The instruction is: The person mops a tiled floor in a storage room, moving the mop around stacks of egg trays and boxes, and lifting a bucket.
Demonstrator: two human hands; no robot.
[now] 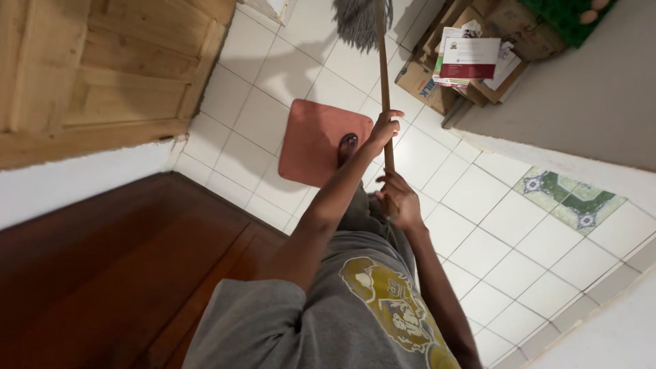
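Two bare hands on one wooden mop handle, both closed around it: the left hand grips higher along the shaft, fingers wrapped over the wood, and the right hand grips just below it, nearer the body. The handle runs from the hands up the frame to a grey string mop head, which rests on the white tiled floor at the top edge of the view. A reddish-brown floor mat lies on the tiles just beside the handle, with one sandalled foot standing on its near edge. The person wears a grey T-shirt with a yellow print on the front. A pale wooden door fills the upper left; a dark polished wooden panel fills the lower left. A cardboard box holding papers and booklets sits on the floor by the wall, upper right. One patterned green and white tile is set among the plain ones at right
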